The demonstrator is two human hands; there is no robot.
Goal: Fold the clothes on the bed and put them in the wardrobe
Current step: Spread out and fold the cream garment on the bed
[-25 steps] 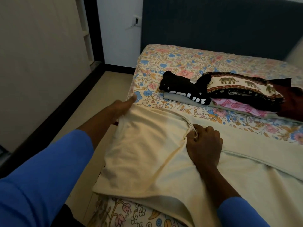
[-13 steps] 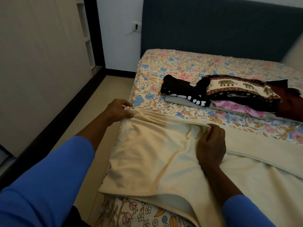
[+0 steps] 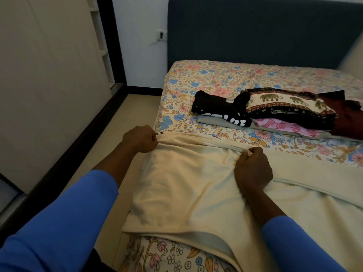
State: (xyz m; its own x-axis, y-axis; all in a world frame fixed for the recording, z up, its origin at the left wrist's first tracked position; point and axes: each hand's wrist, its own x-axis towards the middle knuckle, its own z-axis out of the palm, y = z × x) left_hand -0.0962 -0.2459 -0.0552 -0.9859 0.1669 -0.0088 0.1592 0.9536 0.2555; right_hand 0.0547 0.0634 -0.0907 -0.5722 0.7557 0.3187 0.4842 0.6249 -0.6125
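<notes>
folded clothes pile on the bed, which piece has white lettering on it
The black garment at the pile's left end, lying on a grey piece. The elephant-print cloth, the pink piece and the dark red one show no lettering.

A cream garment (image 3: 186,189) lay on a sheet (image 3: 225,79) of blue, pink and orange flowers, near a black top (image 3: 214,107) lettered in white, a cream-and-black elephant-print cloth (image 3: 284,104) and a pink patterned piece (image 3: 284,127)

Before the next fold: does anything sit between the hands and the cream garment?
Nothing visible: left hand and right hand pinch the far edge of the cream fabric garment. The folded clothes pile lies apart, beyond it.
</notes>
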